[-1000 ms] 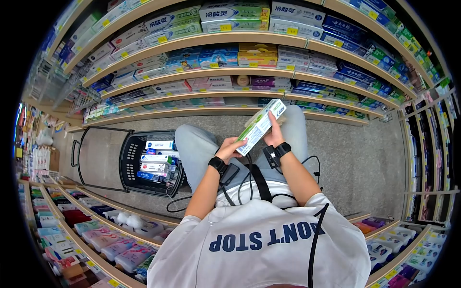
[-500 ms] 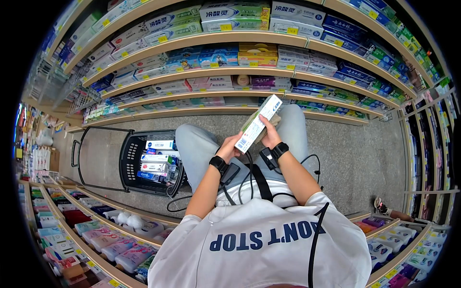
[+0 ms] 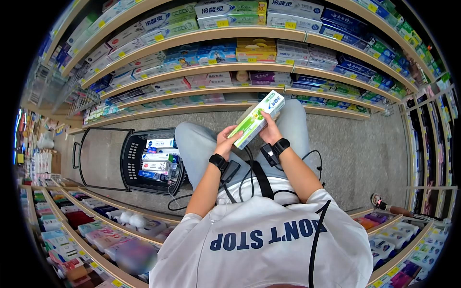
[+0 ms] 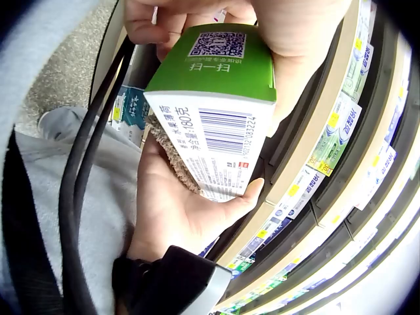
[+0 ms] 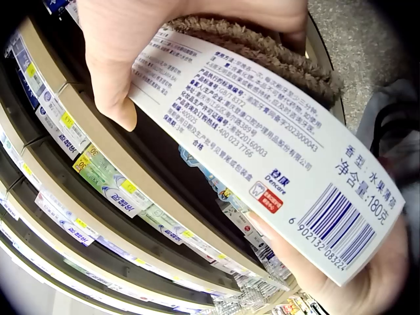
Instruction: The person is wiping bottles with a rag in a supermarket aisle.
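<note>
Both hands hold a long green-and-white toothpaste box (image 3: 247,126) at a slant above the person's lap. The left hand (image 3: 224,143) grips its lower end, thumb on the green face. Farther up, the right hand (image 3: 271,130) holds it along the right side. In the left wrist view, a green end flap with a QR code and the white barcode side face the camera. The right wrist view shows the printed white side up close. A brown fuzzy cloth (image 5: 262,56) lies against the box's underside, in the right hand's hold.
A black basket (image 3: 126,161) with several boxes stands on the floor to the left. Shelves (image 3: 216,93) of boxed toothpaste curve across the front; shelves with bottles (image 3: 96,230) lie behind. Cables (image 3: 249,175) hang by the lap. Another person's foot (image 3: 377,200) shows at the right.
The hands have turned the toothpaste box: its white printed side showed half a second ago, its green face shows now. A foot has come into view at the right since one second ago.
</note>
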`<state>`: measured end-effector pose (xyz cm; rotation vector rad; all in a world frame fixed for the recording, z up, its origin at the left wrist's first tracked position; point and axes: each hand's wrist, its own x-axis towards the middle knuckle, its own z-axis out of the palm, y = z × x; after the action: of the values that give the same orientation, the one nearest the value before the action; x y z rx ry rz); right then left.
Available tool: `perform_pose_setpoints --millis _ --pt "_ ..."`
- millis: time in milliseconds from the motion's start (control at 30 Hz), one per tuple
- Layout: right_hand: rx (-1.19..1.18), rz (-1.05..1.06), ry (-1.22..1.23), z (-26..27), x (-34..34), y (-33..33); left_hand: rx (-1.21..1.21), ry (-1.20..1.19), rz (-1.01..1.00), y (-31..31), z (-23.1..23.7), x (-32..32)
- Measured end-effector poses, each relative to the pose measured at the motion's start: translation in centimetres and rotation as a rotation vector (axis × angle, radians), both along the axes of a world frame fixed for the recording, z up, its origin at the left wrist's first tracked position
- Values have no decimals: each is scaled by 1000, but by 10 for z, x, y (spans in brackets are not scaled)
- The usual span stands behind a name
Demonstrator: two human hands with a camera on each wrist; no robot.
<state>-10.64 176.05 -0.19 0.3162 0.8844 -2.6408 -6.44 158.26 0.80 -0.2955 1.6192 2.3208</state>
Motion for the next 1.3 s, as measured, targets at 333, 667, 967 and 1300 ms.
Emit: perform_pose_setpoints --millis 333,667,967,1300 --pt "40 -35 8 -2 -1 1 328 -219 -101 -12 2 -5" --pt "62 2 36 -5 -4 1 448 -259 -186 -10 -14 -4" --pt "-30 -81 25 -4 -1 1 385 -88 -145 -7 -13 -4" --pt "-49 -58 -27 -2 -3 1 324 -80 -118 -8 -12 -3"
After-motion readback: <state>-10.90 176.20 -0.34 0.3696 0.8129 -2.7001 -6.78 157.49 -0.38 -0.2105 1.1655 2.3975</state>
